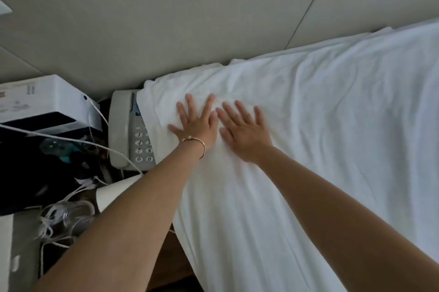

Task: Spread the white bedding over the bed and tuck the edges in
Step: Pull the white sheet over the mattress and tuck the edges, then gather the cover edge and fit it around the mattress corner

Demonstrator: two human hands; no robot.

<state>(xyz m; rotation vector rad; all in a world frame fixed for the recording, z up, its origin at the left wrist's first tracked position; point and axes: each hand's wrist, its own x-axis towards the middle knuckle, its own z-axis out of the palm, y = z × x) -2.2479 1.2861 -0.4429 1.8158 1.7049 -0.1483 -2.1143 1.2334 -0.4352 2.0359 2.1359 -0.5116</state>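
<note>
White bedding (320,125) lies spread over the bed, covering all of it that shows, and its far edge meets the pale wall panel (190,18) at the head of the bed. Its surface is creased, with soft folds running away from the telephone (129,132). That telephone, pale with a grey keypad, sits just beside the corner of the bedding, and the cloth's edge hangs over part of it.

Both hands press flat on the bedding close to the telephone. The left hand (194,123) is the nearer to the telephone, palm down with its fingers (190,104) straight and spread apart; a thin bracelet (197,142) circles its wrist. The right hand (244,132) lies just beside it on the side away from the telephone, also palm down, fingers straight and fanned, nearly touching the left hand. Neither hand pinches or gathers any cloth.

Beyond the telephone from the bed stands a white box (47,101) on a dark one, with white cords (71,142) running across. Nearer the camera than the telephone lies a tangle of more cords and a clear plastic object.
</note>
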